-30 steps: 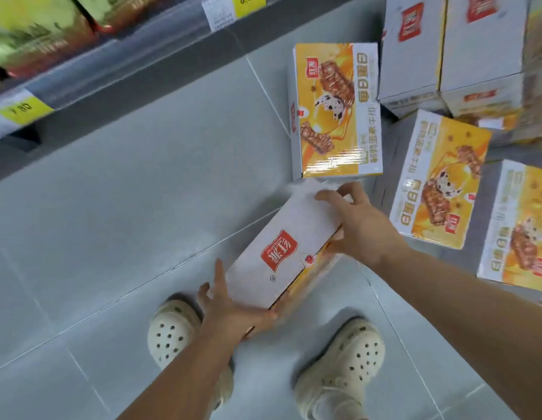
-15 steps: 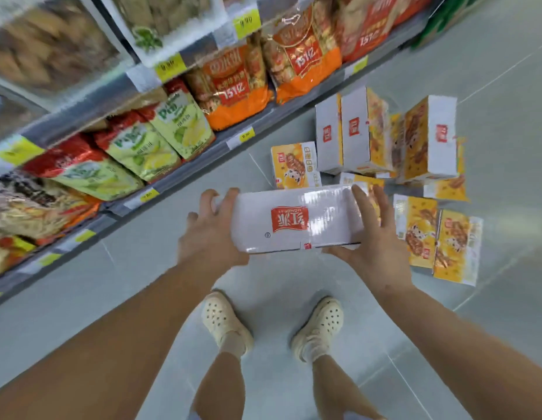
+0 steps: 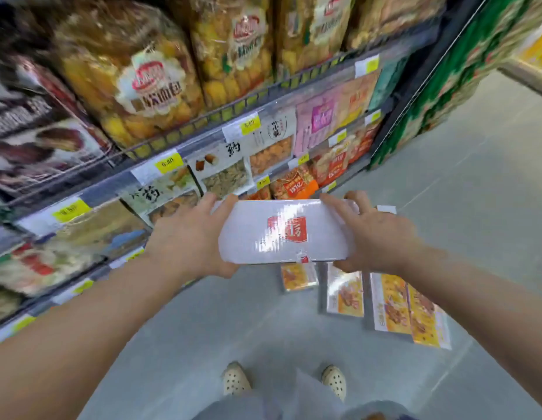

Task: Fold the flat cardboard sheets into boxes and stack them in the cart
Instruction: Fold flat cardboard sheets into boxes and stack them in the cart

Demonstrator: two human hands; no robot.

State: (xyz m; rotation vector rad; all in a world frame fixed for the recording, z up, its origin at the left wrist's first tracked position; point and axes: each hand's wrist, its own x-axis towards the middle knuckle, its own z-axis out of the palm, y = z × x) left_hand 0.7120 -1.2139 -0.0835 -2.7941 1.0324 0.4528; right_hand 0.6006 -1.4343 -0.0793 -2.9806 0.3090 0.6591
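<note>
The box (image 3: 283, 231) is up in the air, held lengthwise between both hands in front of the person, pretty much dead centre of the view. It's white and shrink-wrapped with a red logo on the side facing the camera, and there's glare running across the wrap. The left hand (image 3: 192, 237) grips the end at 9 o'clock, fingers curled over the top edge and the thumb tucked under the bottom corner. The right hand (image 3: 374, 234) has the end at 3 o'clock, with the index finger laid along the top edge and the thumb under the bottom edge, so it's clamping the box too.

Down on the grey floor (image 3: 475, 207), at about 5 o'clock from the held box, lie more boxes (image 3: 397, 304) with yellow-orange printed faces, side by side. One smaller-looking one sits just below the held box's bottom edge. Can't tell how many exactly, the picture's smeared there.

From 9 to 12 o'clock run the store shelves (image 3: 160, 140), packed with snack bags (image 3: 148, 83) and fitted with yellow price tags (image 3: 169, 162) along the rails. At 6 o'clock the person's cream perforated clogs (image 3: 234, 378) are planted on the tiles, with a bit of grey clothing at the very bottom edge.
</note>
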